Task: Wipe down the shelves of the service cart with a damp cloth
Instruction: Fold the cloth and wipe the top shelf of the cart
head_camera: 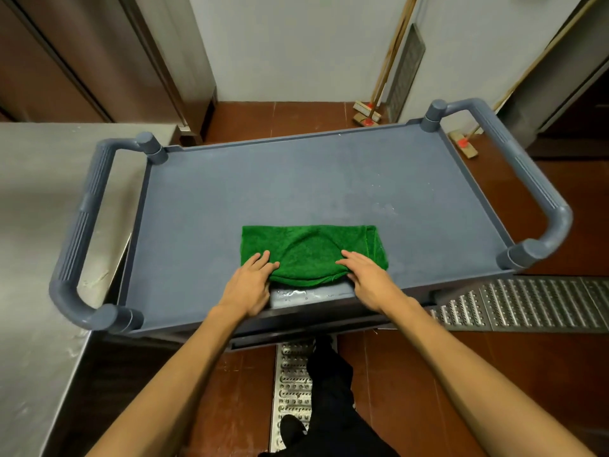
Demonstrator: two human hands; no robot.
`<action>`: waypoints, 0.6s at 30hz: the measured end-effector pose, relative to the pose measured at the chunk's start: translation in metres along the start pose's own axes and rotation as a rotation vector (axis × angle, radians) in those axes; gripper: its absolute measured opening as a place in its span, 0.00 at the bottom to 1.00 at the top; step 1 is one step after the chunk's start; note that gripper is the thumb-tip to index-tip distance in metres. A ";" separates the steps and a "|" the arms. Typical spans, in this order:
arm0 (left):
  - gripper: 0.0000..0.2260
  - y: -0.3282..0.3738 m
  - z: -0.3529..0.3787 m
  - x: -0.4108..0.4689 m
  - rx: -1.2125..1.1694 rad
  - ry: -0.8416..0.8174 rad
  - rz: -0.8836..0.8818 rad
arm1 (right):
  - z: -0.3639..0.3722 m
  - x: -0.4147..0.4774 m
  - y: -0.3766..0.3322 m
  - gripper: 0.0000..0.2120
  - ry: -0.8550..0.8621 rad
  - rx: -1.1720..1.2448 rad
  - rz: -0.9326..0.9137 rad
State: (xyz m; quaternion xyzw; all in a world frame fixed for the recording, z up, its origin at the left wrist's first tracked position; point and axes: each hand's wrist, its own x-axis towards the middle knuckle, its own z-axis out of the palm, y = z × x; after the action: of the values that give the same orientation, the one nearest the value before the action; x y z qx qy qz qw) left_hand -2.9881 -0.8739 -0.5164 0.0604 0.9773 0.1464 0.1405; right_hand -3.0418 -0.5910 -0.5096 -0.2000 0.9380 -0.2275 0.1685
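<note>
A folded green cloth (313,252) lies flat on the top shelf (296,186) of a grey-blue service cart, near its front edge. My left hand (248,285) rests on the cloth's near left corner, fingers on the fabric. My right hand (370,280) presses the near right corner in the same way. A wet, shiny streak (296,295) shows on the shelf's front rim between my hands. The lower shelves are hidden under the top one.
The cart has a looped handle at the left end (82,225) and another at the right end (527,179). A steel counter (39,225) stands at the left. Brooms (367,115) lean on the far wall. Metal floor grates (527,305) run beside and under the cart.
</note>
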 end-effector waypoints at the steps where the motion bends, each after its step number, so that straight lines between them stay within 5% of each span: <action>1: 0.26 0.001 0.001 -0.004 0.003 -0.008 -0.006 | 0.001 -0.004 -0.001 0.21 -0.003 -0.003 -0.002; 18: 0.24 0.025 0.008 -0.057 0.133 0.073 0.020 | -0.005 -0.037 -0.015 0.18 -0.082 -0.114 0.123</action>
State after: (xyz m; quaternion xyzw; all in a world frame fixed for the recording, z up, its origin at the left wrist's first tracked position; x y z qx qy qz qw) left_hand -2.9293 -0.8572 -0.5016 0.0741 0.9887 0.0846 0.0992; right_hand -3.0078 -0.5847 -0.4894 -0.1604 0.9523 -0.1543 0.2089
